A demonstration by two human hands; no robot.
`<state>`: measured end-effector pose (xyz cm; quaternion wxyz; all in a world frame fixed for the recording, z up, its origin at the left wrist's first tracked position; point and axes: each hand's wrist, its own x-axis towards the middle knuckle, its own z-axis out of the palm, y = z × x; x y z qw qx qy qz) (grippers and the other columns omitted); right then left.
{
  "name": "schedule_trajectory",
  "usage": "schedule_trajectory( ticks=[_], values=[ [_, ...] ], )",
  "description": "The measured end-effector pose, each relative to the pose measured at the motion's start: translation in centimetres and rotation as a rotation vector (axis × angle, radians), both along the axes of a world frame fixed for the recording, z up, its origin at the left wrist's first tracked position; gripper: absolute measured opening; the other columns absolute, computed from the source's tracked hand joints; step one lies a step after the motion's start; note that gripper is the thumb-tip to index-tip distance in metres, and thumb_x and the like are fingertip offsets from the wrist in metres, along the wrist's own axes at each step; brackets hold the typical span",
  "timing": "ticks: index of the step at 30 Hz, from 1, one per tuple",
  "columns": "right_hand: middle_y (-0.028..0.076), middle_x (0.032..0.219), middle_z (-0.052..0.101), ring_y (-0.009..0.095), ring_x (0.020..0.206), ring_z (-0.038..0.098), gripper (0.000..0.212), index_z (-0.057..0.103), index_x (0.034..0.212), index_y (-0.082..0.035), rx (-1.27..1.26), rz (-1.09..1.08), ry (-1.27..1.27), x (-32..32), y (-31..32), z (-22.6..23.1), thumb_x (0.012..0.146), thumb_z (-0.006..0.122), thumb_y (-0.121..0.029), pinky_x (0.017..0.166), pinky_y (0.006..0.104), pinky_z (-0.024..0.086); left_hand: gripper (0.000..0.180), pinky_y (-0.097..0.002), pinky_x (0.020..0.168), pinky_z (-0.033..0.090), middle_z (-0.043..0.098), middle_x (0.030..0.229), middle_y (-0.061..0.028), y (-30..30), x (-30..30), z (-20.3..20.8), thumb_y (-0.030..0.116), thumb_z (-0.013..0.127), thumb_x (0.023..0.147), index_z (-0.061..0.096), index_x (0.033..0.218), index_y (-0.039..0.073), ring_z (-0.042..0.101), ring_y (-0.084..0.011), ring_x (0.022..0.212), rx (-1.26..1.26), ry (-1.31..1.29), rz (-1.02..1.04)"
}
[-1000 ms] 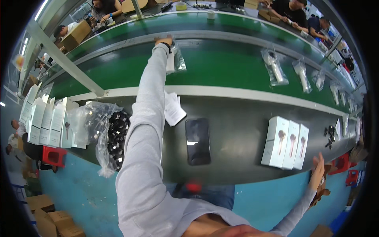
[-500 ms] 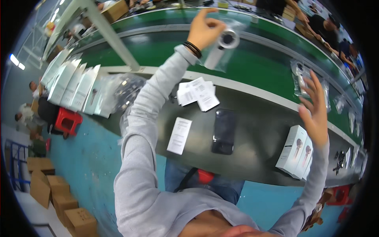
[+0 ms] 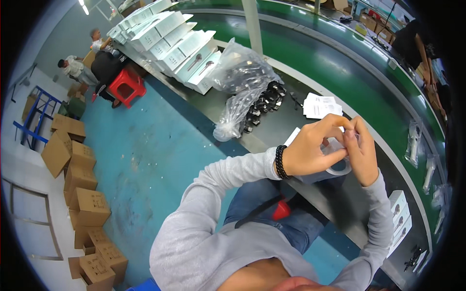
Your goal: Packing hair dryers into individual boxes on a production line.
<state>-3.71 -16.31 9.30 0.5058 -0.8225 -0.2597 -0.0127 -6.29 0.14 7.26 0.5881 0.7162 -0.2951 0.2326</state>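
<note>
In front of me, over the near edge of the dark work table (image 3: 272,138), my left hand (image 3: 310,148) and my right hand (image 3: 363,153) meet with fingertips pinched together. Between them is a clear plastic bag holding a white handheld device (image 3: 341,168) with a ring-shaped head; my fingers cover much of it. Both hands are closed on the upper part of this bag. A white folded leaflet (image 3: 292,137) shows partly behind my left hand. Just beyond my hands, a fanned stack of white leaflets (image 3: 321,105) lies on the table.
Left along the table are stacked white product boxes (image 3: 167,41), a clear plastic bag (image 3: 242,68) and a heap of small black parts (image 3: 264,103). More product boxes (image 3: 400,220) stand at right. Bagged devices (image 3: 413,144) lie on the green conveyor (image 3: 310,51). Cardboard boxes (image 3: 92,206) line the left floor.
My left hand has brought the bagged device from above the conveyor back toward me. My right hand, formerly open at the right, has joined it. The view has turned left.
</note>
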Motion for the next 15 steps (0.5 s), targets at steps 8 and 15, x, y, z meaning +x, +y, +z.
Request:
schedule_trajectory(
  ticks=[8, 15],
  values=[
    [-0.002, 0.059, 0.037, 0.008, 0.054, 0.033, 0.038, 0.042, 0.061, -0.002, 0.071, 0.040, -0.174, 0.6, -1.0, -1.6, 0.096, 0.043, -0.017, 0.047, 0.0295, 0.024, 0.059, -0.0211, 0.063, 0.051, 0.059, 0.097, -0.0060, 6.2, -0.1, 1.0, 0.008, 0.077, 0.068, 0.044, 0.117, 0.002, 0.060, -0.0125, 0.088, -0.205, 0.167, -0.153],
    [0.014, 0.100, 0.063, 0.016, 0.091, 0.056, 0.038, 0.060, 0.109, 0.008, -0.144, -0.420, -0.320, 0.6, -13.0, -2.5, 0.097, 0.037, -0.021, 0.085, 0.0284, 0.041, 0.031, -0.0423, 0.078, 0.044, 0.060, 0.099, -0.0131, 28.8, 12.8, -7.0, 0.026, 0.061, 0.080, 0.057, 0.101, 0.004, 0.054, -0.0291, 0.096, 0.753, -0.024, 1.114]
  ],
)
